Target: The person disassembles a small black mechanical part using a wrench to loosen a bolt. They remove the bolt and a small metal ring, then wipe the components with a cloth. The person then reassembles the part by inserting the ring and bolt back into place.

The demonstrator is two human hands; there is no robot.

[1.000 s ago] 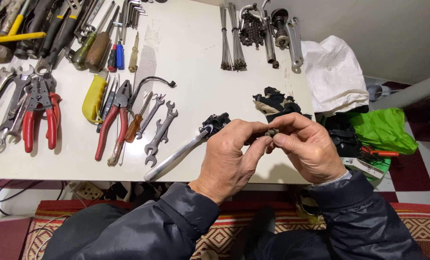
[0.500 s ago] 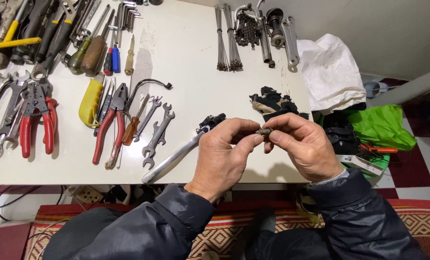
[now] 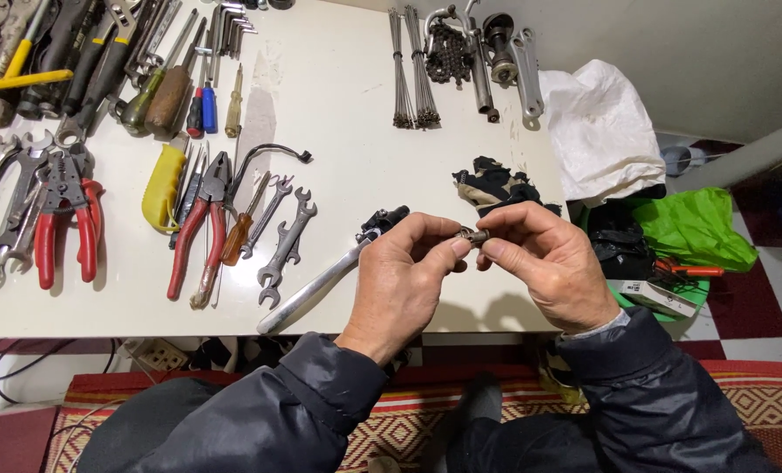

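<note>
A small dark metal part (image 3: pixel 473 236) is pinched between the fingertips of both my hands above the white table's (image 3: pixel 347 131) front edge. My left hand (image 3: pixel 404 276) grips it from the left with thumb and forefinger. From the right, my right hand (image 3: pixel 549 263) holds its other end. A silver brake lever with a black end (image 3: pixel 325 278) lies on the table just under and left of my left hand. Behind my hands sits a crumpled black and tan glove (image 3: pixel 496 186).
Red-handled pliers (image 3: pixel 200 229), wrenches (image 3: pixel 284 241), screwdrivers (image 3: pixel 207 105) and a yellow-handled tool (image 3: pixel 163 184) fill the table's left side. Spokes (image 3: pixel 411 70), a chain (image 3: pixel 450 54) and cranks lie at the back. White cloth (image 3: pixel 597 131) and a green bag (image 3: pixel 693 229) sit right.
Both hands shifted slightly while holding the small part between them, turning it between the fingertips. The tools on the table have not moved.
</note>
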